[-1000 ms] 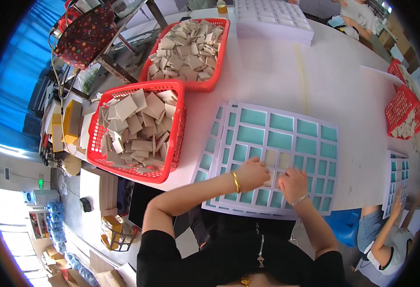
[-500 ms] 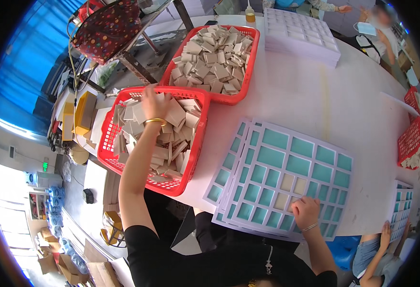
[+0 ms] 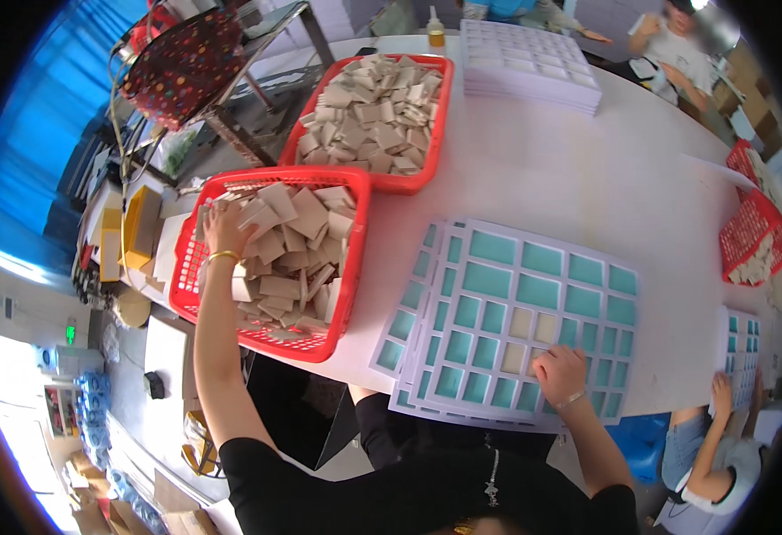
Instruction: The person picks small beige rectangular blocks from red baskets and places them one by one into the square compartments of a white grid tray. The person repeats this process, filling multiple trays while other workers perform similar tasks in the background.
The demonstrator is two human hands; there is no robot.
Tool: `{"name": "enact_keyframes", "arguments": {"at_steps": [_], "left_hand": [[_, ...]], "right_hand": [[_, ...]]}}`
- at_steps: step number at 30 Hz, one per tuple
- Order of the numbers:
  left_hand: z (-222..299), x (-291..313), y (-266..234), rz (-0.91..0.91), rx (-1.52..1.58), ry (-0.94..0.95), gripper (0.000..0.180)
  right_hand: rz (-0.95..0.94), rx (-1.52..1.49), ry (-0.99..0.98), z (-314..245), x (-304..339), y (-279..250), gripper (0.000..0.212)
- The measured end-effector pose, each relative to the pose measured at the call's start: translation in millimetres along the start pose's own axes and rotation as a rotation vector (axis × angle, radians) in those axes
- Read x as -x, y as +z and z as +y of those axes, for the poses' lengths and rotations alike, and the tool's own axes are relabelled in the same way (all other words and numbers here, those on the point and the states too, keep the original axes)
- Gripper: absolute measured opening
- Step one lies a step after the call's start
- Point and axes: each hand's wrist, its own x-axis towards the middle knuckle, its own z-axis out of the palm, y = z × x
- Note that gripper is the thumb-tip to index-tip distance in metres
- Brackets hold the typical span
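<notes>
Where three pale tiles (image 3: 520,323) show in the white tray (image 3: 515,270), your right hand (image 3: 562,373) rests, fingers curled, grip unseen. Your left hand (image 3: 224,227) has left the tray for the nearer of two left-side red baskets (image 3: 349,294), suggesting tile-picking; its fingers half-spread over countless loose tiles (image 3: 306,211), hold unclear.

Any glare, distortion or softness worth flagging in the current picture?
Head view: windows at left blown out white; head view: fisheye bows the table edge, corners black; head view: grid tray and right hand look reasonably sharp.
</notes>
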Motion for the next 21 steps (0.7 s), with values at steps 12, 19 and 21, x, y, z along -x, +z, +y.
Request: {"name": "enact_keyframes", "arguments": {"at_steps": [12, 19, 21], "left_hand": [[-19.3, 20.7, 24.4, 0.039, 0.103, 0.097, 0.024], [23.3, 39.3, 31.1, 0.043, -0.129, 0.069, 0.026], [25.7, 35.6, 24.8, 0.125, -0.041, 0.09, 0.026]], "right_hand": [[0.034, 0.061, 0.01, 7.6, 4.2, 13.9, 0.009], [0.041, 0.078, 0.048, 5.4, 7.6, 18.1, 0.009], [0.03, 0.091, 0.036, 4.3, 6.8, 18.0, 0.008]]}}
